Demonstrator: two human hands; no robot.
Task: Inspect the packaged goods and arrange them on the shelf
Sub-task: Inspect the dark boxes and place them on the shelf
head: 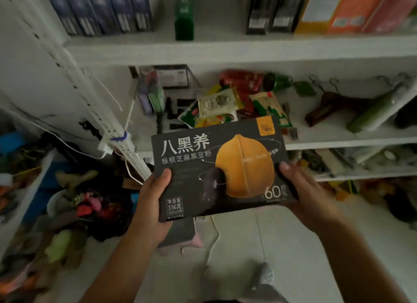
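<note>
I hold a flat black box (203, 158) with white Chinese lettering and a large orange walnut picture, face up, in front of the white shelf unit. My left hand (153, 196) grips its lower left edge with the thumb on top. My right hand (309, 194) grips its right edge, thumb at the side. The middle shelf (338, 135) behind the box carries a loose pile of snack packets (223, 106). The upper shelf (225, 47) holds upright dark blue boxes (101, 9), a green bottle (184, 16), black boxes (270, 9) and orange boxes (352, 6).
Green bottles (379, 108) and a brown object (325, 108) lie on the middle shelf at the right. A perforated white upright (108, 126) with cables stands left of the box. Mixed toys and clutter (74, 208) fill the left. A pale floor (248, 257) lies below.
</note>
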